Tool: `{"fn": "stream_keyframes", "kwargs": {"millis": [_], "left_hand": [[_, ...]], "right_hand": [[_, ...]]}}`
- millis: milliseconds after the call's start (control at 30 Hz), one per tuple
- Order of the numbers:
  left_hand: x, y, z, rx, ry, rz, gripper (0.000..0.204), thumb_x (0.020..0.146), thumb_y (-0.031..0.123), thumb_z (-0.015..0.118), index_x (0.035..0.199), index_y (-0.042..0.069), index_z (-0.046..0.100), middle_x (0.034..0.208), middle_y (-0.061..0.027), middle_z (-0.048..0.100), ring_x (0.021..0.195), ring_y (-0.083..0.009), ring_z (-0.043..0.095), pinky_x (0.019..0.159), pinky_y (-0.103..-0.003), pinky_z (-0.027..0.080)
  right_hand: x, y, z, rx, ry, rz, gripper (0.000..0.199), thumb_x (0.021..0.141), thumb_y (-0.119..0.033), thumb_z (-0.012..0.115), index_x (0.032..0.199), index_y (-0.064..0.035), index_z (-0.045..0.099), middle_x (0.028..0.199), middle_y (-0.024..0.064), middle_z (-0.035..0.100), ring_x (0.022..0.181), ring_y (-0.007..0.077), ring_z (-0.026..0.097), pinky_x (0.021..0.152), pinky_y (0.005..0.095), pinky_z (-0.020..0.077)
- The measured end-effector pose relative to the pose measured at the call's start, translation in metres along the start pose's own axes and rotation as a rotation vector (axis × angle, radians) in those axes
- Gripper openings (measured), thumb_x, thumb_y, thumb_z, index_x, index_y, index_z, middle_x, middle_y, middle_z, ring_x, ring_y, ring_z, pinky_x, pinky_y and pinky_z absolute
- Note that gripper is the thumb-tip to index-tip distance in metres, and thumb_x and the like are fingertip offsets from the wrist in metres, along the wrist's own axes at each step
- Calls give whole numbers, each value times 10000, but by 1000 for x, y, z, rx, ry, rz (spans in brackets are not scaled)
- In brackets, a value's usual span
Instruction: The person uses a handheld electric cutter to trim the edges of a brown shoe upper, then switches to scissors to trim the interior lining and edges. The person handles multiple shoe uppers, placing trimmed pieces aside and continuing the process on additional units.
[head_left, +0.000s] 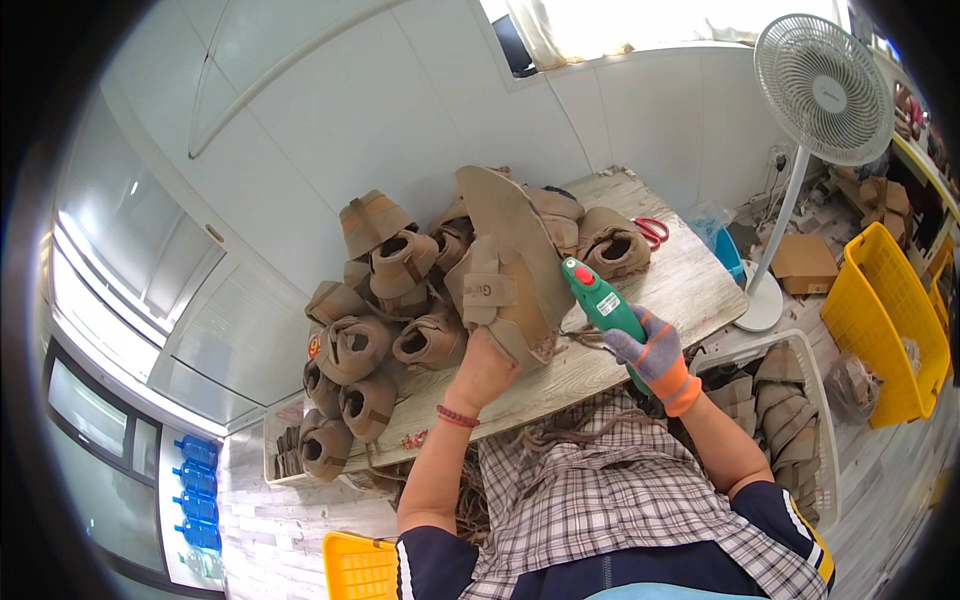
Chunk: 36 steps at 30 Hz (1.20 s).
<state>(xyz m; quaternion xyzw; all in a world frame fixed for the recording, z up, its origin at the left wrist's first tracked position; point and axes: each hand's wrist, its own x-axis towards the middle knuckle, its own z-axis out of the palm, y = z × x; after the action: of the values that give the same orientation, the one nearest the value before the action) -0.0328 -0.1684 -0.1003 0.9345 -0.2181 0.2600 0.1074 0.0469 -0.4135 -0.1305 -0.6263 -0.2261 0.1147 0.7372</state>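
My bare left hand [487, 372], a red bead bracelet at its wrist, grips the lower end of a tan padded fabric piece [528, 262] with a sewn strap. The piece stands up over the table, its long flap pointing away from me. Some of the left fingers are hidden by the fabric. In my gloved right hand [650, 352] is a green handheld power tool [603, 303] with a red button. Its tip is close to the right edge of the piece; whether they touch I cannot tell. Several rolled tan pieces [352, 347] are heaped left of my left hand.
The wooden table [690, 287] carries red-handled scissors [652, 233] near its far edge. On the right stand a white basket [812, 372] of tan pieces, a yellow crate [880, 330], a cardboard box [803, 262] and a fan [826, 92]. A yellow basket [358, 567] is at lower left.
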Motion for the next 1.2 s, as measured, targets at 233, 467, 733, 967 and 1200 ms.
{"fn": "stream_keyframes", "kwargs": {"millis": [233, 467, 733, 967, 1200], "left_hand": [[-18, 1, 8, 19, -124, 72, 390, 691, 11, 553, 1079, 20, 594, 1096, -147, 592, 1018, -344, 527, 888, -429, 414], [-28, -3, 9, 90, -218, 86, 390, 688, 19, 542, 1076, 9, 584, 1073, -141, 598, 1005, -336, 535, 909, -411, 402], [47, -100, -29, -41, 203, -235, 465, 784, 120, 644, 1187, -45, 480, 1220, -234, 473, 1125, -390, 439, 982, -419, 348], [108, -143, 13, 259, 768, -400, 242, 800, 85, 609, 992, -36, 524, 1089, -193, 509, 1017, -316, 497, 886, -417, 401], [98, -141, 235, -1888, 572, -1707, 343, 794, 316, 679, 983, 76, 522, 1046, -94, 505, 942, -217, 474, 826, -374, 409]], "right_hand": [[4, -10, 3, 104, -2, 22, 470, 805, -251, 707, 1129, 47, 542, 757, 12, 596, 579, 58, 501, 517, 209, 415], [16, -6, -1, 101, 86, -1, 398, 816, -248, 695, 1072, 29, 569, 718, 13, 588, 535, 67, 506, 489, 219, 412], [23, 2, -37, 89, 237, -54, 314, 838, -261, 669, 978, 5, 579, 646, 8, 529, 509, 82, 502, 469, 222, 388], [12, 18, -70, 90, 360, -1, 321, 835, -272, 663, 961, 11, 578, 656, 8, 525, 507, 95, 497, 471, 229, 386], [10, 30, -87, 57, 372, 39, 323, 834, -280, 664, 961, 4, 579, 646, 9, 526, 503, 96, 506, 466, 234, 390]]}}
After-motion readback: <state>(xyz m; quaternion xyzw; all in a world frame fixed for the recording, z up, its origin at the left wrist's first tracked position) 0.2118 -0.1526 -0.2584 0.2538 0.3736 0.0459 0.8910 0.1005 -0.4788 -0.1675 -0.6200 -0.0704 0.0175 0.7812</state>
